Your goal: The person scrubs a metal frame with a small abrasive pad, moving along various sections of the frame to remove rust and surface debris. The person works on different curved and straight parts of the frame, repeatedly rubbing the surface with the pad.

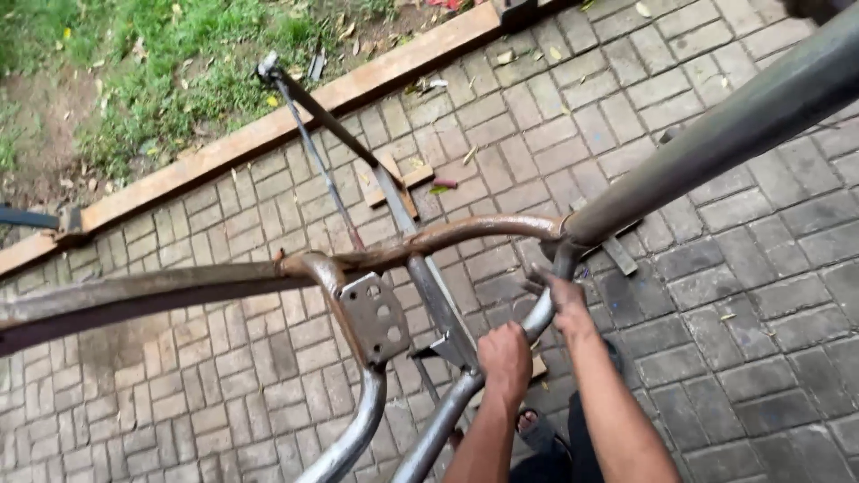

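Observation:
A rusty welded frame of bent steel tubes (179, 291) fills the middle of the view. My left hand (506, 358) is closed in a fist around a grey lower tube (438, 429) of the frame. Just above it, my right hand (559, 300) grips the same tube right under the joint where a thick grey pipe (743, 116) meets a curved rusty tube (465, 233). A flat steel plate with holes (376, 317) hangs from the frame to the left of my hands.
A long flat steel bar (394, 192) and a thin rod (313, 156) lie on the brick paving (716, 295), over a small wood block (416, 177). A wooden curb (268, 134) borders grass (161, 63) at the top left. My sandalled foot (537, 431) is below.

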